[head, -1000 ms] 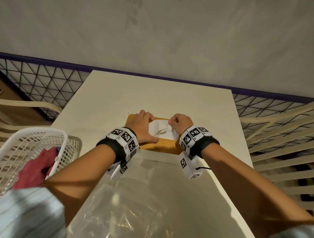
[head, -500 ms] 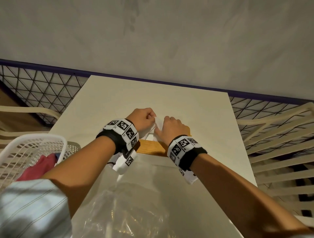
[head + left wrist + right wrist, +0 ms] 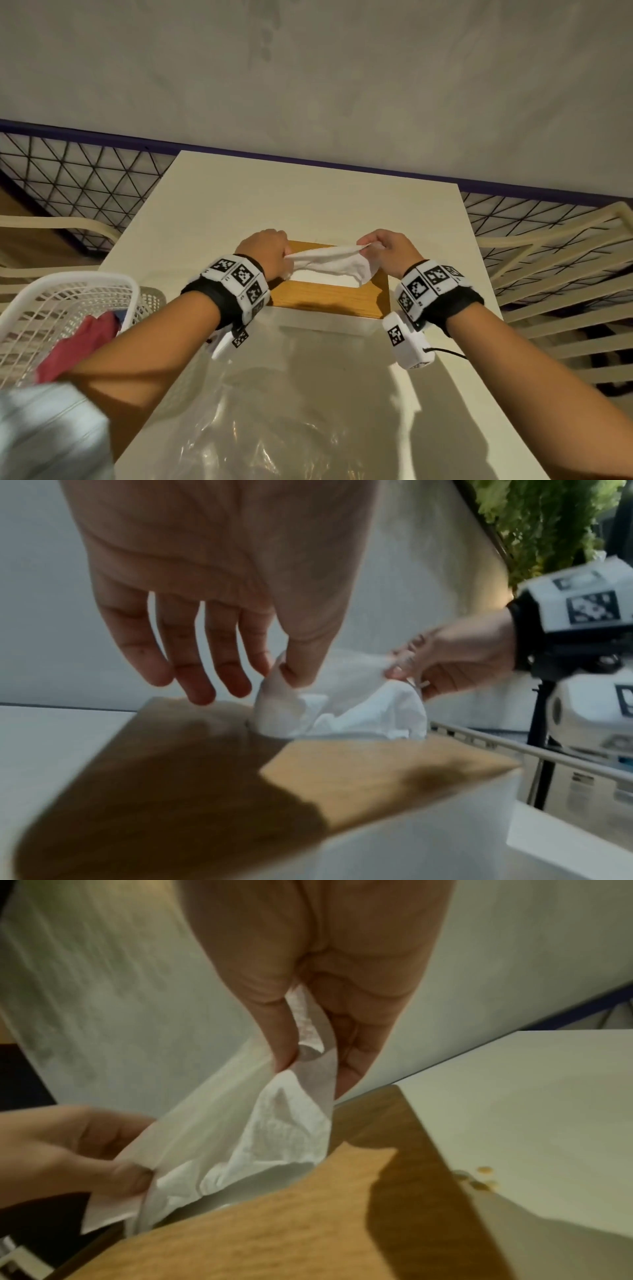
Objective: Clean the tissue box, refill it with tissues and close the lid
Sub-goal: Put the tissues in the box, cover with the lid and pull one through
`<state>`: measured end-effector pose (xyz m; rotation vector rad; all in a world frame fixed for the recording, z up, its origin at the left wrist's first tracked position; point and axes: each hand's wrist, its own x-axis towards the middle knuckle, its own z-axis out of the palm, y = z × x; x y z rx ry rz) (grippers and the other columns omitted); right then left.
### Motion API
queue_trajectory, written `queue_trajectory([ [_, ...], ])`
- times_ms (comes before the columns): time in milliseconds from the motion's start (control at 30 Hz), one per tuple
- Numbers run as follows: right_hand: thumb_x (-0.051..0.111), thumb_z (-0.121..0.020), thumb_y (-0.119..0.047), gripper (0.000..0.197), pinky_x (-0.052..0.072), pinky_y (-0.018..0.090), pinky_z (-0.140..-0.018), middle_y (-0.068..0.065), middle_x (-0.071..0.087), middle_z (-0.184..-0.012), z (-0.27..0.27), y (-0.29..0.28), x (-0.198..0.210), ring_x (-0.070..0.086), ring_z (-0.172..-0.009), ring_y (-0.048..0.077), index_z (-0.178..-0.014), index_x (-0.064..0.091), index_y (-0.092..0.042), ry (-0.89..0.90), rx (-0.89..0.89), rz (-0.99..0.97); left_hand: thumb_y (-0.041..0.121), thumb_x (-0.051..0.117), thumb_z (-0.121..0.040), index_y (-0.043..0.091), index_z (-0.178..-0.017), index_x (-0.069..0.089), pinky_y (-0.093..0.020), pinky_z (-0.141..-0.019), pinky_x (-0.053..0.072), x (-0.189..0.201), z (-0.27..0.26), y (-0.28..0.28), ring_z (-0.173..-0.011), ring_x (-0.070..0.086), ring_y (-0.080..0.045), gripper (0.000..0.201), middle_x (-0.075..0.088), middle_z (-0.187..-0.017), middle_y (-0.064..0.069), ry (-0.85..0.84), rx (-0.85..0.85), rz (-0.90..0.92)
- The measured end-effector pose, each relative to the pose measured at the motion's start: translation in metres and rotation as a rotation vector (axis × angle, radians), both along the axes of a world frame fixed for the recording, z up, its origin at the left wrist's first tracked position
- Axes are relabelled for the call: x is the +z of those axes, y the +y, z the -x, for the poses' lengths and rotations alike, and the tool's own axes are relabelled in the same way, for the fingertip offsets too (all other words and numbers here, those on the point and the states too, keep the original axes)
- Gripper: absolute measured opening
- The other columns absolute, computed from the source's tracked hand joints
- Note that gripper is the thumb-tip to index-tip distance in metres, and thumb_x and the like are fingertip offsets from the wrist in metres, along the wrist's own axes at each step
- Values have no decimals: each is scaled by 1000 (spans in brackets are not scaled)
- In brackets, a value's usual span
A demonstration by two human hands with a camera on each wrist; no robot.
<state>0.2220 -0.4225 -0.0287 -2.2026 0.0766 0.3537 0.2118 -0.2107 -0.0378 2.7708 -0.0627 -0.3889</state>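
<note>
Two hands hold one white tissue (image 3: 330, 262) over the tissue box (image 3: 329, 301) in the head view: the left hand (image 3: 265, 251) pinches its left end and the right hand (image 3: 390, 248) pinches its right end, so the sheet is stretched with its long axis running left to right. The box sits mid-table, its wooden lid (image 3: 342, 303) on, long side also left to right across the cream table (image 3: 308, 202). A crumpled clear plastic bag (image 3: 274, 435) lies on the near part of the table, and a white mesh basket (image 3: 65, 308) with a red cloth (image 3: 82, 342) inside stands at the left edge. Slatted chairs (image 3: 555, 270) flank the table.

From the left wrist, the left hand (image 3: 219, 610) grips the tissue (image 3: 342, 696) between thumb and forefinger (the other fingers hang loose), and the sheet rises out of the lid's slot.

From the right wrist, the right hand (image 3: 325, 988) has thumb and fingers closed on the tissue (image 3: 267, 1137), whose lower folds reach into the oval slot of the lid (image 3: 308, 1218). Small brown specks (image 3: 476, 1177) lie on the table just beside the box.
</note>
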Motion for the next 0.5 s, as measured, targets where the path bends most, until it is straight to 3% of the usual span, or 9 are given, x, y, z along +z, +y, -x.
queue_trajectory([
  [100, 59, -86, -16, 15, 43, 32, -84, 7, 61, -96, 5, -13, -4, 55, -93, 22, -98, 64, -8, 44, 17, -20, 17, 55, -86, 15, -95, 59, -26, -70, 40, 8, -2, 15, -83, 52, -19, 10, 57, -93, -3, 14, 69, 165],
  [233, 59, -86, -23, 23, 49, 45, -88, 16, 64, -90, 7, -19, -5, 58, -79, 26, -98, 64, -3, 118, -23, -67, 18, 48, -93, 10, -112, 59, -25, -79, 37, 8, -11, 23, -92, 50, -17, 24, 55, -100, -3, 11, 81, 307],
  [367, 60, -86, -21, 33, 49, 42, -82, 19, 62, -88, 5, -11, -4, 57, -79, 30, -106, 60, 5, 103, -163, -163, 21, 52, -92, 9, -116, 58, -35, -92, 44, -6, -20, 30, -99, 55, -27, 28, 54, -96, -4, 6, 236, 465],
  [433, 61, -85, -24, 34, 50, 47, -89, 18, 65, -97, 4, -5, -4, 62, -89, 34, -109, 60, 1, 83, -210, -139, 20, 56, -90, 5, -114, 58, -42, -97, 47, -13, -21, 32, -89, 58, -30, 29, 54, -80, -3, 1, 334, 585],
  [500, 62, -85, -24, 32, 50, 46, -91, 18, 66, -107, 3, -2, -3, 62, -94, 33, -107, 62, -2, 54, -238, -99, 15, 58, -89, 0, -111, 58, -43, -90, 50, -17, -20, 35, -67, 60, -22, 27, 59, -64, 0, -8, 412, 731],
])
